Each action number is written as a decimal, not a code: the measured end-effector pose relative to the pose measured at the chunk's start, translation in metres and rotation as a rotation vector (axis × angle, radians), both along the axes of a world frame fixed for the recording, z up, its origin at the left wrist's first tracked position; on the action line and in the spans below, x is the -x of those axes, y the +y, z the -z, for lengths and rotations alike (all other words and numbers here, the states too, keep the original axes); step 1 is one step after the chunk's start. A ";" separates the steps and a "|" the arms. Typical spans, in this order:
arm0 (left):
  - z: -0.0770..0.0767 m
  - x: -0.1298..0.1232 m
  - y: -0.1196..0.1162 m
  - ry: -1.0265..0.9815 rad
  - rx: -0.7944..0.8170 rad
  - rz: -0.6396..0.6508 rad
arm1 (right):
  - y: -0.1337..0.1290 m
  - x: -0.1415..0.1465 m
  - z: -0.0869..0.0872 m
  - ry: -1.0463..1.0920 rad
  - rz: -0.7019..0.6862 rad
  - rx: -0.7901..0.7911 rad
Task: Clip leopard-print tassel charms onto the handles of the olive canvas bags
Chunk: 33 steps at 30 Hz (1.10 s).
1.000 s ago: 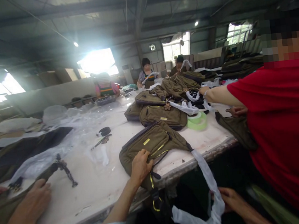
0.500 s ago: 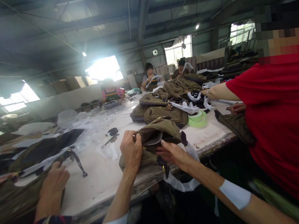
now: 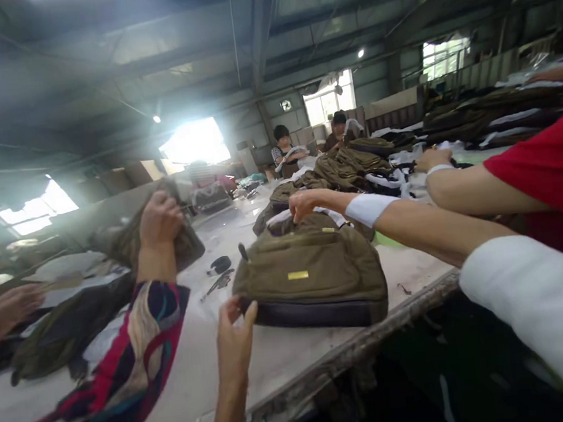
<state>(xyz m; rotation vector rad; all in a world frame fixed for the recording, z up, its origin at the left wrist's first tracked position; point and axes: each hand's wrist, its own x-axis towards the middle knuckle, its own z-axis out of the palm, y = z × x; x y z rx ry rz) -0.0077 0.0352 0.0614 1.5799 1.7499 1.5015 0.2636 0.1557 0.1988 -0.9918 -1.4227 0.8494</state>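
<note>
An olive-brown fabric bag [image 3: 307, 262] with a dark base and a small gold plate rests on the white table, its front panel facing me. At its lower left corner, my left hand [image 3: 235, 337] holds the edge between thumb and fingers. My right hand [image 3: 311, 201] is closed at the top of the bag, beside a white-wrapped strap; exactly which part its fingers grip is hidden. A short dark pull tab sticks up at the bag's upper left.
Left of me, a co-worker's hand [image 3: 159, 220] lifts a blurred dark bag. More olive bags [image 3: 342, 171] are heaped behind mine, with green tape [image 3: 388, 239] partly covered. A black coil [image 3: 220, 264] lies on the table [image 3: 272, 366]. At right reaches a co-worker's red sleeve [image 3: 547, 156].
The bag has been turned so its front faces me. My right hand has left its mouth for the top; my left moved down to the corner. The left co-worker's hand has risen with a bag.
</note>
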 end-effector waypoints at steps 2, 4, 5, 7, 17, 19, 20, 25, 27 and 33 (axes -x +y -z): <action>0.042 0.010 0.027 0.036 0.116 -0.060 | 0.004 -0.009 0.020 -0.178 -0.002 0.001; 0.070 0.012 0.044 0.060 0.203 -0.093 | -0.009 -0.029 0.060 -0.493 0.030 -0.048; 0.078 0.011 0.051 0.057 0.257 -0.080 | -0.019 -0.041 0.084 -0.697 0.066 -0.057; 0.083 0.008 0.062 0.043 0.364 -0.018 | -0.042 -0.064 0.132 -0.912 0.146 0.013; 0.042 -0.018 0.074 -0.689 0.377 0.161 | -0.078 -0.065 0.170 -0.120 0.008 0.462; 0.008 -0.026 0.073 -0.746 0.299 0.152 | -0.072 -0.063 0.137 0.016 0.071 0.348; -0.013 -0.029 0.075 -0.751 0.240 0.144 | -0.067 -0.062 0.117 0.064 0.111 0.252; -0.127 -0.032 0.083 -0.755 -0.225 0.116 | -0.033 -0.065 0.008 0.142 0.132 0.046; -0.157 -0.029 0.080 -0.719 -0.379 0.119 | -0.023 -0.066 -0.021 0.156 0.124 -0.002; -0.091 -0.016 0.035 -0.594 -0.203 0.103 | -0.035 -0.059 0.039 0.126 0.043 0.111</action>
